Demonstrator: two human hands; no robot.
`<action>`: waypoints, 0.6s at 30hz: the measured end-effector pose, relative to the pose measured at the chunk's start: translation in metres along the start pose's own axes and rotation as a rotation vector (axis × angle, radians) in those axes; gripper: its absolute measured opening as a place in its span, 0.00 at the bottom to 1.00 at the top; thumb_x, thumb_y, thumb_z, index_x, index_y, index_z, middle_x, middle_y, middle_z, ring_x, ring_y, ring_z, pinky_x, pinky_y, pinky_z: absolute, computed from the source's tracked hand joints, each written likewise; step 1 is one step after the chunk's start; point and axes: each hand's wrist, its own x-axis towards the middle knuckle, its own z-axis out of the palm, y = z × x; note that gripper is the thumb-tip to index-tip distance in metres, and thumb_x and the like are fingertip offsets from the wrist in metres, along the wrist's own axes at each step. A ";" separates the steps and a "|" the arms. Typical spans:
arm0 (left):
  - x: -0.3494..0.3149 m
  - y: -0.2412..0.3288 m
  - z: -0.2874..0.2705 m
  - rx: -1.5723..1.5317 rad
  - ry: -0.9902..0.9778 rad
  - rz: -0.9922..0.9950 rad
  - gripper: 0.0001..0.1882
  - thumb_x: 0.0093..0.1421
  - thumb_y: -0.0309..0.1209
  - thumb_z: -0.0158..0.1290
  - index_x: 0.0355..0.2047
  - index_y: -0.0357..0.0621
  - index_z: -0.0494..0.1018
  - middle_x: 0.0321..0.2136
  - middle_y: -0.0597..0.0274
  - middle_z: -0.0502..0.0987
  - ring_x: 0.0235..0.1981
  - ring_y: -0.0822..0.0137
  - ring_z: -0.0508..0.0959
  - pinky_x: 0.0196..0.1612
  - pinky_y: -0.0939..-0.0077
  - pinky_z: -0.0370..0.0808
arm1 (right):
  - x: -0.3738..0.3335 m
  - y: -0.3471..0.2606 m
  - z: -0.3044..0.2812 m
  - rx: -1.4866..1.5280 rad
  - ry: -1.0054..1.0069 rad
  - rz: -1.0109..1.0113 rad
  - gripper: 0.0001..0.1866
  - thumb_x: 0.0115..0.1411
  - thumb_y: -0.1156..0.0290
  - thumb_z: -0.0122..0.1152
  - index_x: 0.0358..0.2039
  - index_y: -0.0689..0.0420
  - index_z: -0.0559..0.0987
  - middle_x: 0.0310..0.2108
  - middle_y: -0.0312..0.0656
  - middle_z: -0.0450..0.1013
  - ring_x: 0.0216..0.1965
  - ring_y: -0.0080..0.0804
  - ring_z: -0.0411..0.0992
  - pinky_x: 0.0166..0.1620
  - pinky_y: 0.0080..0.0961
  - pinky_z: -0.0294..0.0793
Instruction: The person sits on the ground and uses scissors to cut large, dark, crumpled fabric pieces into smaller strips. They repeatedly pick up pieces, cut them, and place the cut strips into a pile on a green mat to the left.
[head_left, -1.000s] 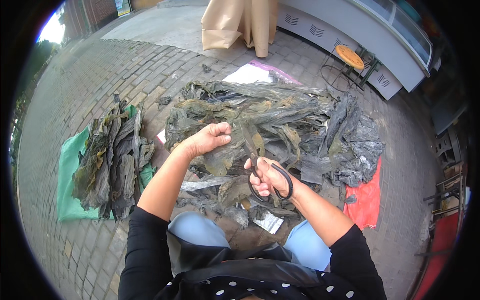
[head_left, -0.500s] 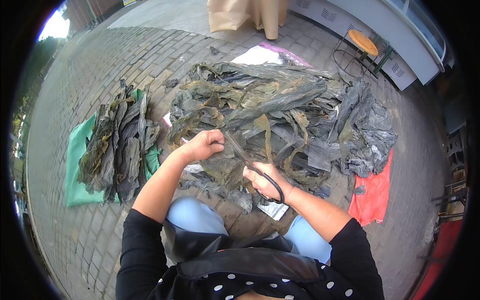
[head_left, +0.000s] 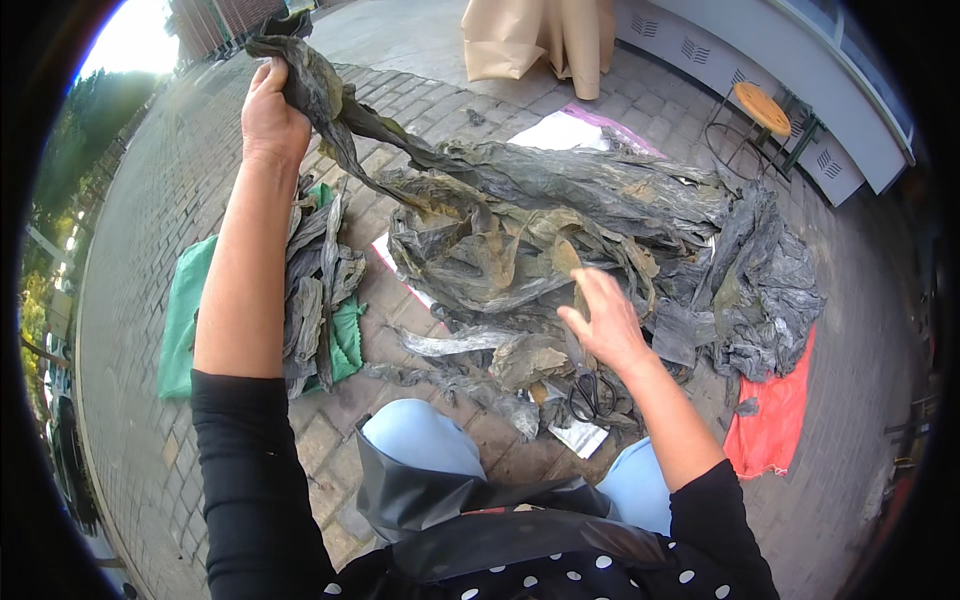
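Observation:
My left hand [head_left: 272, 118] is raised at the far left, closed around the end of a long strip of dried kelp [head_left: 335, 115]. From my fist the strip slants down to the right into a big heap of dried kelp [head_left: 600, 195]. My right hand [head_left: 608, 318] is over the near side of that heap, fingers apart, holding nothing; whether its fingertips touch the kelp I cannot tell. Just below it lie scissors with black handles [head_left: 590, 397], their blades mostly hidden. Past my left forearm sits a smaller pile of kelp [head_left: 318, 270], partly covered by the arm.
Under the small pile is a green sack [head_left: 185, 320]. A red sack [head_left: 770, 425] and a white sheet with a purple edge [head_left: 560, 130] stick out from under the heap. A round stool [head_left: 762, 108] stands at the back right, and brown sheeting [head_left: 540, 45] hangs behind.
My left hand has moved up and left, lifting a kelp strip from the heap. My right hand has let go of the scissors, which now lie near my knees, and has opened.

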 end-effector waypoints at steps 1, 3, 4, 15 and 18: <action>0.004 0.005 0.014 0.018 0.036 0.039 0.09 0.67 0.28 0.42 0.42 0.38 0.69 0.40 0.56 0.76 0.41 0.58 0.76 0.48 0.61 0.74 | 0.022 -0.005 -0.015 -0.014 0.164 -0.119 0.36 0.50 0.61 0.67 0.55 0.63 0.65 0.55 0.53 0.61 0.58 0.49 0.60 0.59 0.39 0.61; 0.006 0.007 0.043 0.023 0.004 0.106 0.10 0.67 0.30 0.41 0.42 0.40 0.70 0.39 0.59 0.75 0.40 0.60 0.75 0.46 0.64 0.72 | 0.068 -0.023 -0.035 -0.003 0.262 -0.176 0.50 0.45 0.56 0.71 0.62 0.63 0.54 0.63 0.55 0.50 0.64 0.51 0.51 0.64 0.40 0.52; 0.005 0.007 0.058 0.005 -0.070 0.142 0.09 0.65 0.31 0.44 0.39 0.41 0.71 0.34 0.62 0.75 0.36 0.65 0.75 0.41 0.68 0.73 | 0.092 -0.034 -0.038 -0.020 0.285 -0.233 0.57 0.41 0.51 0.73 0.64 0.62 0.50 0.64 0.57 0.46 0.66 0.51 0.45 0.66 0.42 0.46; 0.003 0.046 0.148 -0.008 -0.311 0.542 0.17 0.62 0.30 0.52 0.51 0.41 0.69 0.40 0.62 0.77 0.41 0.68 0.75 0.50 0.70 0.70 | 0.281 -0.146 -0.033 0.944 0.490 -0.178 0.27 0.53 0.60 0.63 0.51 0.59 0.71 0.47 0.47 0.68 0.47 0.38 0.69 0.43 0.36 0.74; -0.023 0.040 0.066 0.964 -0.508 0.332 0.39 0.59 0.50 0.54 0.61 0.38 0.56 0.55 0.41 0.65 0.60 0.49 0.64 0.62 0.55 0.61 | 0.294 -0.170 -0.068 1.493 0.373 -0.007 0.15 0.57 0.72 0.60 0.45 0.63 0.75 0.39 0.42 0.74 0.40 0.29 0.72 0.41 0.28 0.74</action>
